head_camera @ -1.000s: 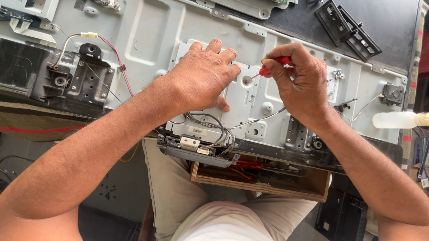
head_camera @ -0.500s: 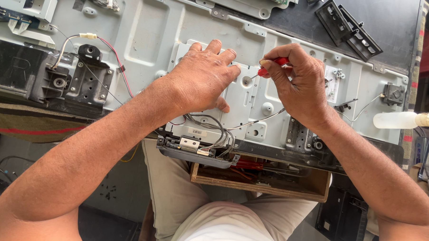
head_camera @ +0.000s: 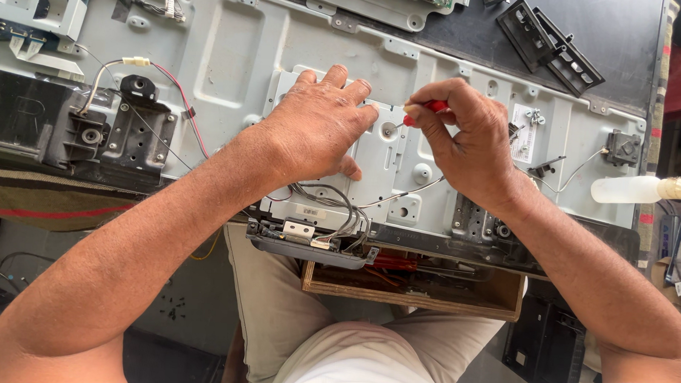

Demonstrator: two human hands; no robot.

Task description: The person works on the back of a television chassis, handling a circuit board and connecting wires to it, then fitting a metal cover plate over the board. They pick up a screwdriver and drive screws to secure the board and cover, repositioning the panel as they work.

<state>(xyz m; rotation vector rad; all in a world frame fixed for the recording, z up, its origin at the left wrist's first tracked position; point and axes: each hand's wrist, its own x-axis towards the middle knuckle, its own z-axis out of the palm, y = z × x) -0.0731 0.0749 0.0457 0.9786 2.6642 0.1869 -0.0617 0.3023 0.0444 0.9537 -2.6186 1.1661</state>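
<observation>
- The left hand (head_camera: 316, 130) lies spread, palm down, on the small grey metal cover plate (head_camera: 383, 159) of the large grey sheet-metal chassis (head_camera: 232, 52).
- The right hand (head_camera: 470, 147) pinches a red-handled screwdriver (head_camera: 426, 111), tip at the plate, just beside the left fingertips (head_camera: 363, 90).

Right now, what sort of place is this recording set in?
Probably an electronics repair bench. The right hand works a red-handled screwdriver on an opened flat-screen's metal back panel, the left hand steadies a cover plate, and loose wiring trails below.

Cable bundle (head_camera: 332, 206) beside bare panel (head_camera: 232, 52)
</observation>
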